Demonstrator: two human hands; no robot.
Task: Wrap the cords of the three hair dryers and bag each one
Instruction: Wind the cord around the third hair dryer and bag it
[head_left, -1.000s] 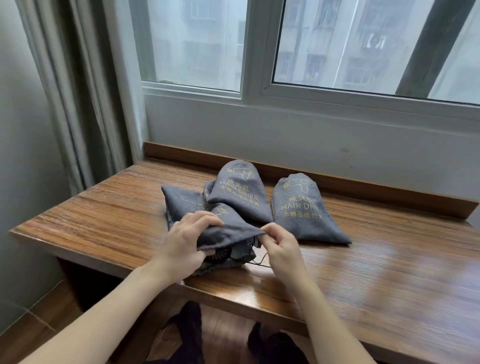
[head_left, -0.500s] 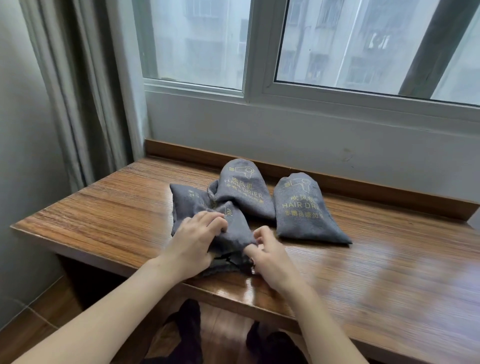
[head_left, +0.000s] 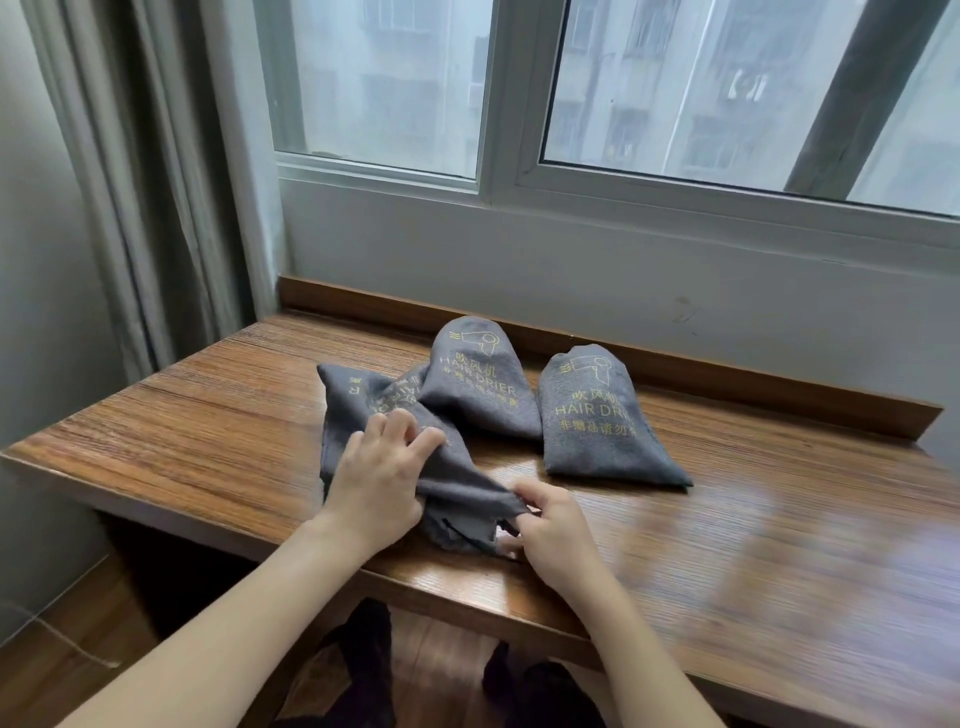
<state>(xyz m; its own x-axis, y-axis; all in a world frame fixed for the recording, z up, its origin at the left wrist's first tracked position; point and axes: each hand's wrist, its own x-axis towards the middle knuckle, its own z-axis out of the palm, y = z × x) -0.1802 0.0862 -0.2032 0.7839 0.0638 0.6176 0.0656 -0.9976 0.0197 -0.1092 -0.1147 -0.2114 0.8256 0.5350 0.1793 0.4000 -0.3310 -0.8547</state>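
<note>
Three grey cloth bags with yellow "HAIR DRIER" print lie on the wooden table (head_left: 727, 545). The middle bag (head_left: 478, 384) and the right bag (head_left: 597, 421) are full and lie untouched near the back. The near-left bag (head_left: 353, 405) is crumpled under my hands. My left hand (head_left: 379, 483) presses down and grips its cloth. My right hand (head_left: 550, 525) pinches the bag's open mouth at the near edge, where a dark drawstring shows. The dryer inside is hidden by the cloth.
A raised wooden lip (head_left: 727, 374) runs along the table's back against the white wall under the window. A grey curtain (head_left: 145, 182) hangs at the left. Dark shoes (head_left: 363, 654) show on the floor below the table's front edge.
The bag's mouth has been pulled toward the near edge and flattened. The black dryer part seen earlier at the opening is now covered. My right hand shifted slightly right and nearer.
</note>
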